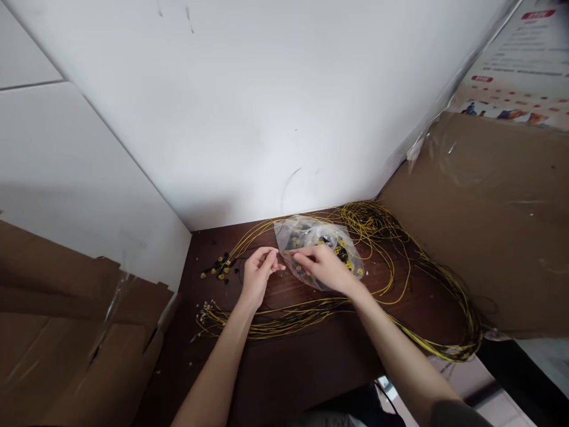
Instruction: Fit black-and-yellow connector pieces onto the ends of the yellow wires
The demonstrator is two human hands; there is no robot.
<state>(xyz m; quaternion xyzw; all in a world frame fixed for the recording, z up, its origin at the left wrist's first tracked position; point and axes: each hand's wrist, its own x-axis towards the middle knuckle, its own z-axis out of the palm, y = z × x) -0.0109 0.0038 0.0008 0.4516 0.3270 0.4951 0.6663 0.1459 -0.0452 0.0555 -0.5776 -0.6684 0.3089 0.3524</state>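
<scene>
My left hand and my right hand face each other just above the table, fingertips a small gap apart. Both pinch a thin dark wire, part of which loops up in front of the white wall. Its end between the fingers is too small to make out. Under my right hand lies a clear plastic bag of small yellow and black parts. Left of my left hand, several yellow and black wire ends with small fittings rest on the table. A bundle of yellow and black wires passes beneath my forearms.
Coiled yellow wire sits at the back right of the dark brown table. The bundle's white-tipped ends lie at the left. Cardboard stands on the right, more cardboard on the left, and a white wall behind.
</scene>
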